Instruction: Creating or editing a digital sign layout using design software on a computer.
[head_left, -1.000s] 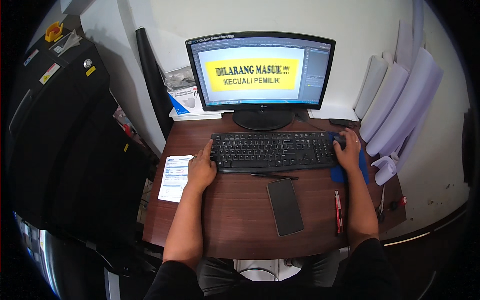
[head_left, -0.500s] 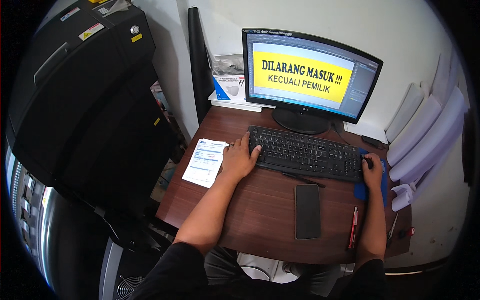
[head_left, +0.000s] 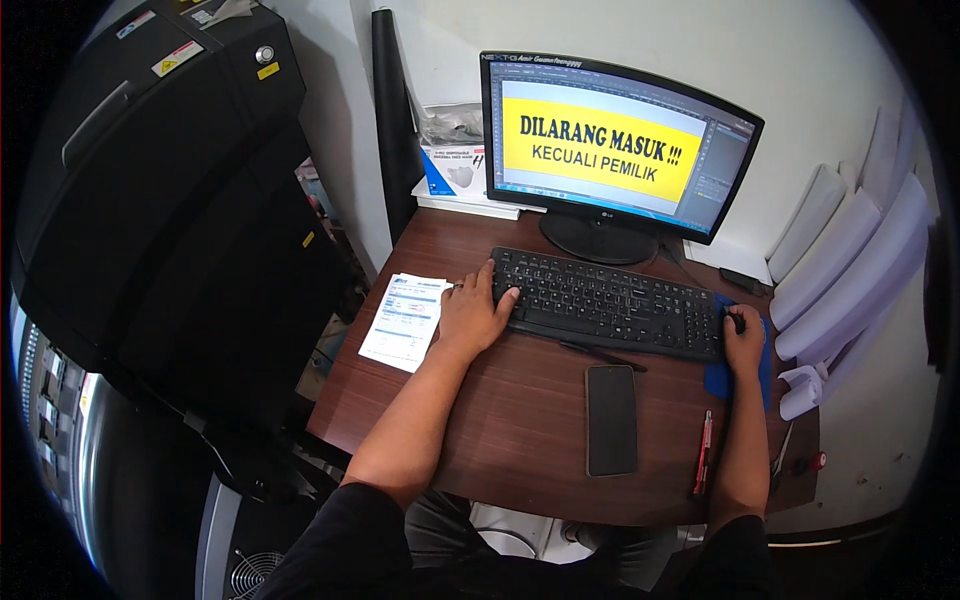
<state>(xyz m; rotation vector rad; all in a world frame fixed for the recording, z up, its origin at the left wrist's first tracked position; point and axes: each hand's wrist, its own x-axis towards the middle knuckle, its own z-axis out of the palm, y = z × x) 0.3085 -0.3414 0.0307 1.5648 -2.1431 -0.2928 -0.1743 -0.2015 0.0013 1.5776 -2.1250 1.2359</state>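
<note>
My left hand point(head_left: 473, 312) lies at the left end of a black keyboard point(head_left: 610, 303), fingers spread, with the thumb on the lower left keys. Beside that hand is a sheaf of printed paper forms point(head_left: 403, 322). At the keyboard's right end, my right hand point(head_left: 743, 345) is closed over a dark computer mouse point(head_left: 738, 322), mostly hidden under the fingers. A blue mouse pad point(head_left: 718, 380) shows beneath it. Behind the keyboard stands a monitor point(head_left: 610, 150), its screen showing a yellow sign layout with black lettering.
A dark phone point(head_left: 611, 420), a red pen-like tool point(head_left: 702, 452) and a black pen point(head_left: 603, 356) lie on the brown desk point(head_left: 510, 420). White paper rolls point(head_left: 850, 250) lean at the right wall. A face mask box point(head_left: 455, 170) stands behind; a large black machine point(head_left: 170, 220) fills the left.
The whole view has shifted slightly, so things appear a little further left and up. Both hands keep their places on the keyboard and the mouse; the screen layout looks the same.
</note>
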